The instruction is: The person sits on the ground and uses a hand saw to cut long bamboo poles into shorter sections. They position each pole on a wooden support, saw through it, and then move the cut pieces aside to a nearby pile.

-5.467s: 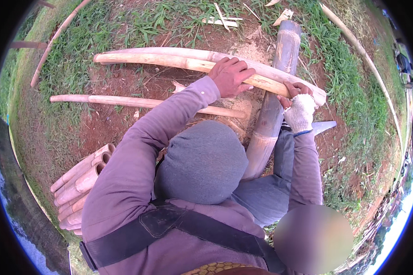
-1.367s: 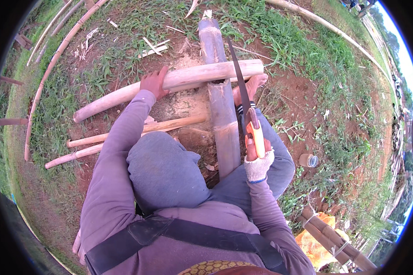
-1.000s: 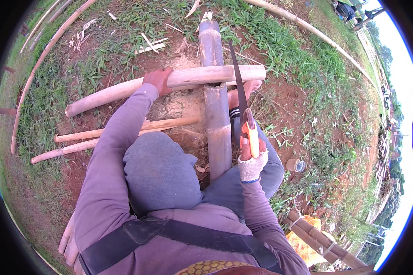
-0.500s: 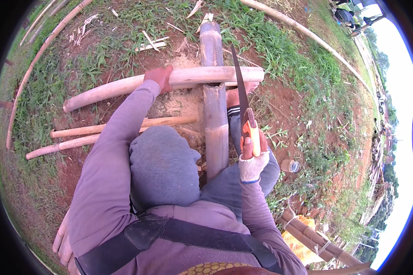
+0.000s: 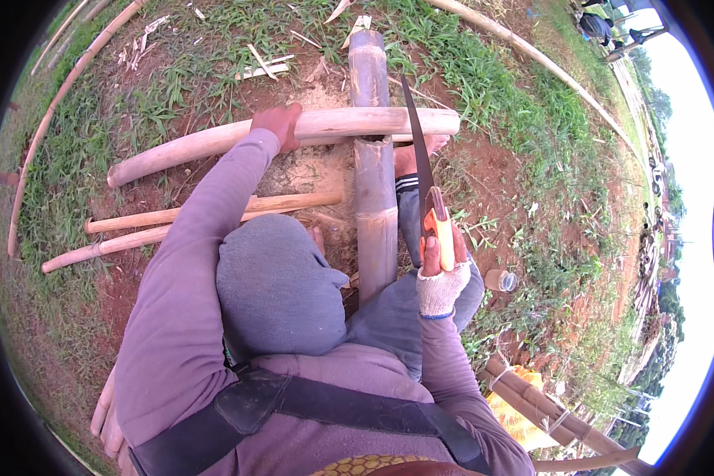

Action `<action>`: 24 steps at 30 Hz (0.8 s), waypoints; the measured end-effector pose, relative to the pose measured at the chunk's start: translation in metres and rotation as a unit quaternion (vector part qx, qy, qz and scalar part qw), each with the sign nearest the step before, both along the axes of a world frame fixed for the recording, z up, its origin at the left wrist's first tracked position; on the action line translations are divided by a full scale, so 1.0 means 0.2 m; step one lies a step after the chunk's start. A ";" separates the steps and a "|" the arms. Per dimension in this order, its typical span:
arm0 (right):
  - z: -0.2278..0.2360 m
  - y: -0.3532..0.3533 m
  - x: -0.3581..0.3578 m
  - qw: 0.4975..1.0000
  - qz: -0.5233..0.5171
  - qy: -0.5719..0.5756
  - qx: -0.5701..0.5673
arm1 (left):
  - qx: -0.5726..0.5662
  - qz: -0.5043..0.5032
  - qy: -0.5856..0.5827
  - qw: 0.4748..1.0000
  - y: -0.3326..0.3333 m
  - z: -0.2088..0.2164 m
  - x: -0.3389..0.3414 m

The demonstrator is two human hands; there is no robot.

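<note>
A pale bamboo pole (image 5: 349, 122) lies across a thick, greyish bamboo length (image 5: 375, 226). My left hand (image 5: 278, 127) is wrapped round the pole, left of where the two cross. My right hand (image 5: 443, 278), in a fingerless knitted glove, is closed on the orange and cream handle of a handsaw (image 5: 421, 159). The saw's dark blade passes over the pole near its right end, tip pointing away from me. Whether its teeth have cut into the bamboo I cannot make out.
My bare foot (image 5: 434, 146) is by the pole's right end. Two thinner poles (image 5: 151, 219) lie at left, near my knee (image 5: 282, 282). A clear jar (image 5: 500, 280) stands right of my right hand. Longer bamboo poles lie farther out; wood scraps litter the grass.
The view has shifted slightly. Both hands keep their grips, and the saw still crosses the pole at nearly the same place. More of a foot shows beside my left knee.
</note>
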State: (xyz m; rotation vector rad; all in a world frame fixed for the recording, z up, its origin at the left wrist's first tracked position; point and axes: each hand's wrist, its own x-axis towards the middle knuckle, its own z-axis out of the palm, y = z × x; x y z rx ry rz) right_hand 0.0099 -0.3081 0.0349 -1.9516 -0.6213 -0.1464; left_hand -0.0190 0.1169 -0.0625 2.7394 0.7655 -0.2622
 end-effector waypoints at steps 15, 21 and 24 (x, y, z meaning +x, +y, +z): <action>0.04 -0.03 -0.08 0.998 0.014 0.053 -0.007 | -0.006 -0.001 0.013 1.000 -0.03 0.06 0.00; -0.02 0.43 0.39 0.999 0.000 0.001 -0.049 | -0.011 0.000 0.023 1.000 -0.02 0.05 0.02; 0.06 0.32 0.20 0.999 0.015 0.041 -0.026 | -0.013 -0.002 0.033 0.999 -0.02 0.08 0.01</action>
